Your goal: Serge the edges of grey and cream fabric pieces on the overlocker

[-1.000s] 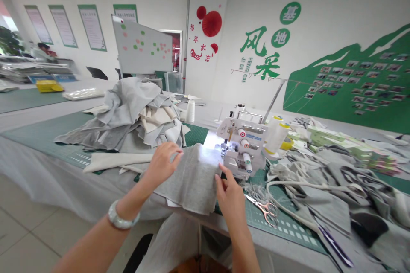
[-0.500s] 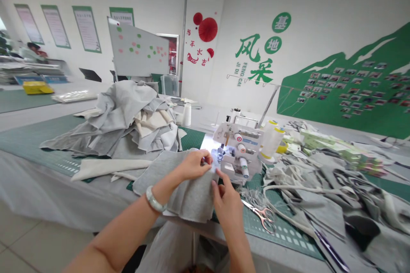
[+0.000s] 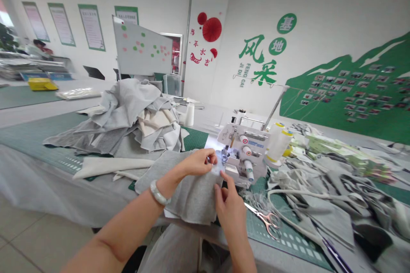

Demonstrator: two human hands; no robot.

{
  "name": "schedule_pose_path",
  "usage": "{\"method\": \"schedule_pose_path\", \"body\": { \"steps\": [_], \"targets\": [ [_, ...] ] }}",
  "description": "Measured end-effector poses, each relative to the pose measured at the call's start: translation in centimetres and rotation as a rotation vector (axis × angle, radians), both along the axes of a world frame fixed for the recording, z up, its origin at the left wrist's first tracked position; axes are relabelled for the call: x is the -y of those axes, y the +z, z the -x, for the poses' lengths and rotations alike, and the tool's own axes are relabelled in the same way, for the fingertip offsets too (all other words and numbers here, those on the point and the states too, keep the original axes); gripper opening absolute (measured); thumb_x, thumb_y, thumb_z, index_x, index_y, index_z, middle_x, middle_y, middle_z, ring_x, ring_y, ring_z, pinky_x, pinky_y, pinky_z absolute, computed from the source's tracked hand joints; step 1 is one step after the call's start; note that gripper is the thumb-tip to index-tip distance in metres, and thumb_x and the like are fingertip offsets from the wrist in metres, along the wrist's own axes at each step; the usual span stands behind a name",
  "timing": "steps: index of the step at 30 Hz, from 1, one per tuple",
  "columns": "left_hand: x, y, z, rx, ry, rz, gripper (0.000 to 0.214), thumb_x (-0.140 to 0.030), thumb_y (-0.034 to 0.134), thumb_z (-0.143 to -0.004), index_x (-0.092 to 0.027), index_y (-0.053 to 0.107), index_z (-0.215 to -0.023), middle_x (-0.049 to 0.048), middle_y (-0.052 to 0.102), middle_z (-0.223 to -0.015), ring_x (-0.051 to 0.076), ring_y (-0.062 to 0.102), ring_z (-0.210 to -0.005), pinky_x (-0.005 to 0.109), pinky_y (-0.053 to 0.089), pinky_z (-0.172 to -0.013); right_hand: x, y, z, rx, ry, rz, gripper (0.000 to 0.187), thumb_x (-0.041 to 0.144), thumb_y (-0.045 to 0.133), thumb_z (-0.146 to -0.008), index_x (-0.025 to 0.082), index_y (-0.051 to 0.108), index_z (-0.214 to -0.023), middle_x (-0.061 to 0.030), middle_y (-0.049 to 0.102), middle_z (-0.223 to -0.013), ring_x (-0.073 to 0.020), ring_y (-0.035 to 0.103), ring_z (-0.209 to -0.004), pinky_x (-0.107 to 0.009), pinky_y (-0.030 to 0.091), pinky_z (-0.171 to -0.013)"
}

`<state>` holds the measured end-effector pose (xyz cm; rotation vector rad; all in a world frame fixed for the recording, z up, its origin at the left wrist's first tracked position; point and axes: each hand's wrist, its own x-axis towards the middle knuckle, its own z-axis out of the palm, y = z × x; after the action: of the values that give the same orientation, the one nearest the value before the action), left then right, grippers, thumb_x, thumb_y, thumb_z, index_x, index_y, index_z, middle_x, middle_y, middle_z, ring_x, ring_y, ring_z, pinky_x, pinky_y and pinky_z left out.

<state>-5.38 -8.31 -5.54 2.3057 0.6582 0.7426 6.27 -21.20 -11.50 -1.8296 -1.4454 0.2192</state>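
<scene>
At the overlock machine (image 3: 245,149), left hand (image 3: 199,162) pinching grey knit fabric (image 3: 188,192), right hand (image 3: 229,211) pinching its edge

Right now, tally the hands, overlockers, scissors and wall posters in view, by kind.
Hands: 2 (left hand, right hand)
Overlockers: 1
Scissors: 1
Wall posters: 4
Total: 8

Left hand (image 3: 199,163): further right than before, now just beside the presser foot (image 3: 224,155) of the overlock machine (image 3: 244,138).
Pale bangle (image 3: 159,193): shifted right with the wrist.
Grey knit fabric (image 3: 188,192): upper edge now bunched under that hand, drawn nearer the needle area.
</scene>
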Motion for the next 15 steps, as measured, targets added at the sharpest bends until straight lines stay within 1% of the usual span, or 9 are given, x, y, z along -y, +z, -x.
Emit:
{"method": "schedule_pose_path", "body": {
  "steps": [2, 4, 7, 9, 12, 15],
  "targets": [
    [-0.5, 0.1, -0.2, -0.010, 0.044, -0.035, 0.013, -0.007, 0.051, -0.071, -0.015, 0.057, -0.080, 0.0009, 0.065, -0.084, 0.011, 0.055, -0.069, 0.022, 0.044, -0.066, 0.0, 0.0, 0.1, 0.018, -0.013, 0.002, 0.043, 0.039, 0.036, -0.090, 0.023, 0.049, -0.128, 0.0033, 0.067, -0.062, -0.0189, 0.061, -0.050, -0.025, 0.032, -0.049],
    [-0.7, 0.2, -0.4, -0.038, 0.066, -0.107, 0.015, -0.010, 0.052, -0.076, -0.015, 0.062, -0.086, 0.0023, 0.066, -0.088, 0.013, 0.058, -0.074, 0.024, 0.046, -0.072, 0.0, 0.0, 0.2, 0.024, -0.022, -0.008, 0.042, 0.038, 0.036, -0.091, 0.023, 0.048, -0.128, 0.0035, 0.067, -0.062, -0.0189, 0.061, -0.051, -0.025, 0.032, -0.049],
    [-0.2, -0.2, -0.6, -0.090, 0.017, -0.265, 0.018, -0.016, 0.052, -0.083, -0.015, 0.068, -0.091, 0.0053, 0.067, -0.098, 0.017, 0.060, -0.091, 0.028, 0.045, -0.085, -0.1, -0.2, 0.2, 0.020, -0.019, -0.029, 0.041, 0.038, 0.037, -0.090, 0.023, 0.050, -0.126, 0.0033, 0.066, -0.061, -0.0187, 0.062, -0.051, -0.024, 0.032, -0.049],
    [0.3, -0.7, -0.5, -0.119, 0.013, -0.375, 0.021, -0.020, 0.050, -0.088, -0.016, 0.070, -0.096, 0.0052, 0.067, -0.106, 0.019, 0.058, -0.100, 0.030, 0.042, -0.091, 0.0, -0.3, 0.1, 0.015, -0.014, -0.035, 0.041, 0.038, 0.037, -0.090, 0.022, 0.051, -0.125, 0.0028, 0.067, -0.061, -0.0186, 0.062, -0.051, -0.024, 0.033, -0.049],
    [1.1, -1.2, -0.3, -0.155, 0.074, -0.475, 0.027, -0.022, 0.045, -0.092, -0.019, 0.067, -0.107, 0.0026, 0.066, -0.115, 0.019, 0.056, -0.103, 0.032, 0.040, -0.093, 0.0, -0.3, 0.0, 0.007, -0.010, -0.044, 0.041, 0.040, 0.037, -0.091, 0.022, 0.052, -0.124, 0.0020, 0.067, -0.062, -0.0186, 0.061, -0.051, -0.024, 0.034, -0.050],
    [1.5, -1.4, -0.4, -0.192, 0.112, -0.515, 0.027, -0.023, 0.044, -0.093, -0.021, 0.066, -0.108, 0.0019, 0.067, -0.113, 0.019, 0.055, -0.102, 0.033, 0.040, -0.090, 0.0, -0.2, -0.1, -0.007, 0.000, -0.055, 0.044, 0.043, 0.036, -0.091, 0.021, 0.054, -0.124, 0.0011, 0.067, -0.063, -0.0183, 0.060, -0.050, -0.024, 0.035, -0.050]
  ]
}}
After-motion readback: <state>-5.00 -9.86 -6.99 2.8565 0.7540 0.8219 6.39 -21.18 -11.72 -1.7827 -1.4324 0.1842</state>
